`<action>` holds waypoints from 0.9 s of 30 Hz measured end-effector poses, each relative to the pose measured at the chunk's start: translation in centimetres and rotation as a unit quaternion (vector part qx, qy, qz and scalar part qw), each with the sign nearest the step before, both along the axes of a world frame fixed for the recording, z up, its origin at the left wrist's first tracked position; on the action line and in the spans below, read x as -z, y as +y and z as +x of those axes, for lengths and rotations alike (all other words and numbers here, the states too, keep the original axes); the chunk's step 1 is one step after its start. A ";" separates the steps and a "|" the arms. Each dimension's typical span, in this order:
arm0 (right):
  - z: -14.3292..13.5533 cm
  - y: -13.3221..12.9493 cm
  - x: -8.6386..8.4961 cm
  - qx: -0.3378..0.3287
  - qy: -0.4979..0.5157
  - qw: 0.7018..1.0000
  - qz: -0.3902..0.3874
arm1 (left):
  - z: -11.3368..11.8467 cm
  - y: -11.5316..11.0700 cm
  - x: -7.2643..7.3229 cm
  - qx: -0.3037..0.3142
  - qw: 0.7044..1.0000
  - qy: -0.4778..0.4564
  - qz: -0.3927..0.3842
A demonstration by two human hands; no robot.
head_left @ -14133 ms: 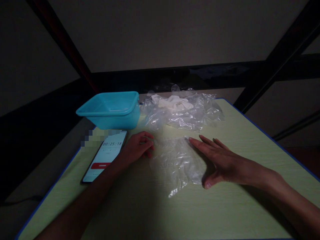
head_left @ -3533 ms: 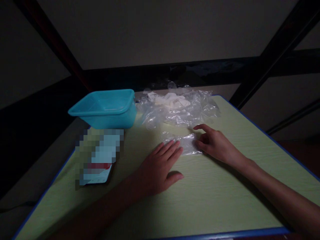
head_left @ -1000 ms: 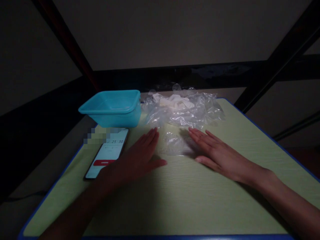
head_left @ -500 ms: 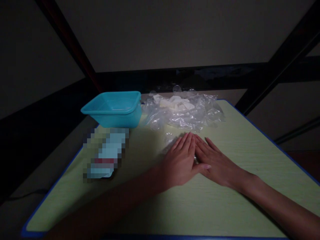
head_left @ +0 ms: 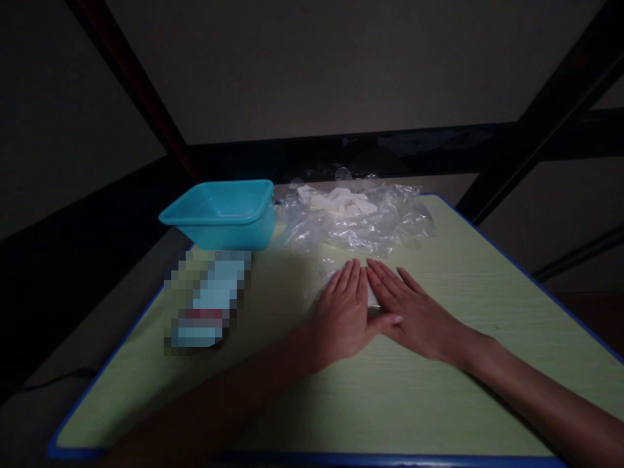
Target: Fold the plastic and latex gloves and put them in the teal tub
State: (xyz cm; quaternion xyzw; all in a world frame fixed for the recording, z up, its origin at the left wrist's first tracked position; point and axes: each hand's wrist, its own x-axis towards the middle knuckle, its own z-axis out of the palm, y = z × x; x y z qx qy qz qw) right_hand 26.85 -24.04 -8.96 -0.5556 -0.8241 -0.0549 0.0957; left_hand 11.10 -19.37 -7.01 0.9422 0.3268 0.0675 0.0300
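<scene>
My left hand (head_left: 344, 318) lies flat, palm down, with its fingers stretched forward and its thumb reaching over to my right hand. My right hand (head_left: 409, 309) is also palm down and flat, its fingers angled toward the left. Between and under the hands is a piece of thin clear plastic (head_left: 326, 276), pressed against the table; the hands cover most of it, so I cannot tell its full shape. Just beyond lies a crumpled heap of clear plastic (head_left: 363, 231) with rounded, finger-like ends, like disposable gloves. A white cloth-like bundle (head_left: 344, 203) rests on that heap.
A turquoise plastic basin (head_left: 224, 234) stands at the table's back left corner. In front of it lies a flat, light-blue item (head_left: 214, 299), blurred out by pixels. The pale green table (head_left: 439, 409) has a blue edge. A dark-framed wall (head_left: 341, 71) rises behind it.
My left hand has slid slightly left, so the fingertips of the two hands are now a little apart. A bit more of the plastic shows between them.
</scene>
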 end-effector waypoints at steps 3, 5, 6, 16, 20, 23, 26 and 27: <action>-0.1 0.0 -0.4 0.007 -0.002 1.000 -0.011 | -0.4 0.2 0.0 -0.002 1.000 0.002 0.001; -0.3 0.0 -0.6 0.012 -0.001 1.000 -0.024 | -0.8 0.4 0.0 -0.004 1.000 0.004 0.002; -0.4 0.0 -0.7 0.017 0.000 0.999 -0.030 | -1.1 0.5 0.1 -0.007 1.000 0.003 0.006; -0.8 0.0 -0.8 0.029 0.017 0.999 -0.030 | -3.3 1.7 0.4 -0.027 0.999 -0.009 0.025; -0.8 0.0 -1.1 0.037 0.008 0.998 -0.045 | -4.1 2.1 0.5 -0.032 0.999 -0.012 0.032; -0.9 -0.1 -1.3 0.041 0.000 0.998 -0.050 | -4.6 2.3 0.5 -0.030 0.999 -0.005 0.033; -0.9 -0.1 -1.5 0.044 0.000 0.998 -0.047 | -4.8 2.4 0.4 -0.028 0.999 0.003 0.031; -0.9 -0.1 -1.5 0.045 0.000 0.998 -0.050 | -4.8 2.4 0.4 -0.029 0.999 0.003 0.030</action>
